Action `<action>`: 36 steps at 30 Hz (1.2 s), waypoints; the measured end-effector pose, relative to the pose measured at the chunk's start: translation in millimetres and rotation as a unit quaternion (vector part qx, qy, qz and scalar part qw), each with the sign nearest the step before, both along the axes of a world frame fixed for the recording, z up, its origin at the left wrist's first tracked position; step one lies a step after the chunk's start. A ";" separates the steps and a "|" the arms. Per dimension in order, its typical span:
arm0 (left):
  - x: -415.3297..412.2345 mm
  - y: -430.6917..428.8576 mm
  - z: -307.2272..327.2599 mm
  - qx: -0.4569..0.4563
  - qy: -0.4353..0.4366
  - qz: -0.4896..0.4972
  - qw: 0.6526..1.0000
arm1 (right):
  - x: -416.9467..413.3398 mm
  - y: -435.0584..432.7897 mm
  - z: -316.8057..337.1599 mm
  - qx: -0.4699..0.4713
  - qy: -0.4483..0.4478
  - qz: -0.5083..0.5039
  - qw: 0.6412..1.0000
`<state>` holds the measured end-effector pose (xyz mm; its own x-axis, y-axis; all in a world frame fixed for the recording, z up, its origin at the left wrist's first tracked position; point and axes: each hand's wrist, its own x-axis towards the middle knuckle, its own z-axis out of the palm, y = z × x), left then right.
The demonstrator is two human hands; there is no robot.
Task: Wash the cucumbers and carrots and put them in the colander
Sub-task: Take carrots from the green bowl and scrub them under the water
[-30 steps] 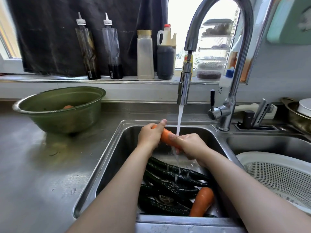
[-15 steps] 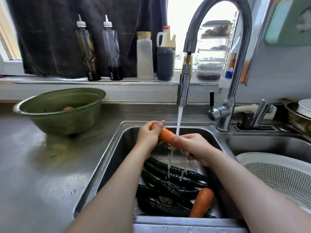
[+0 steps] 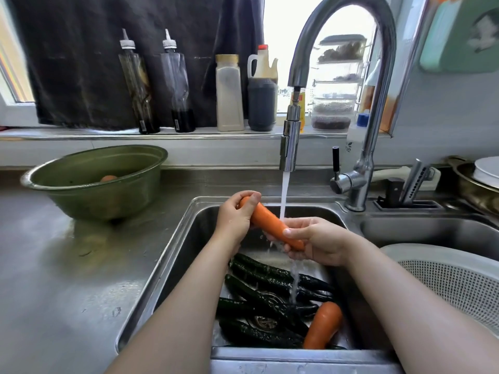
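**Rinsing a carrot under the tap**

I hold one carrot (image 3: pixel 267 220) in both hands, over the sink (image 3: pixel 172 265). My left hand (image 3: pixel 235 217) wraps round its top end. My right hand (image 3: pixel 321 241) cups the low end, with my thumb on top. The water (image 3: pixel 283 195) from the tap (image 3: pixel 290 141) falls on the middle of the carrot and runs off below.

So I think this is the washing step, and it is early. The dark cucumbers (image 3: pixel 270 276) and a second carrot (image 3: pixel 324 325) lie on the sink floor under my hands. The white colander (image 3: pixel 445 279) sits to my right, and I see nothing in the part that shows.

Next I should turn the carrot so every side gets wet, then carry it over to the colander. It is wet and may slip, so I must grip it well.
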<state>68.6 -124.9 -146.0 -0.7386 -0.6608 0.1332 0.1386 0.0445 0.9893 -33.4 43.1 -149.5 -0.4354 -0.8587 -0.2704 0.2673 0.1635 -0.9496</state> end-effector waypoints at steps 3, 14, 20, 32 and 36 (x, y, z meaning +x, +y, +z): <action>-1.7 0.7 -1.1 0.000 0.006 -0.014 1.000 | 7.7 -6.3 -0.9 0.036 0.049 -0.059 0.996; -10.1 -21.3 -13.1 0.097 -0.139 0.126 0.977 | 9.8 -17.6 3.9 -0.078 -0.065 -0.118 0.988; -3.8 -37.2 -22.7 0.096 -0.264 0.050 0.959 | 12.0 -17.3 1.1 -0.133 -0.052 -0.138 0.980; 7.6 -28.7 -25.2 0.078 -0.329 -0.387 0.858 | 12.7 -25.8 0.6 -0.137 -0.016 -0.215 0.967; 8.1 -21.3 -25.2 0.094 -0.298 -0.411 0.856 | 8.5 -23.8 -1.2 -0.094 0.026 -0.210 0.973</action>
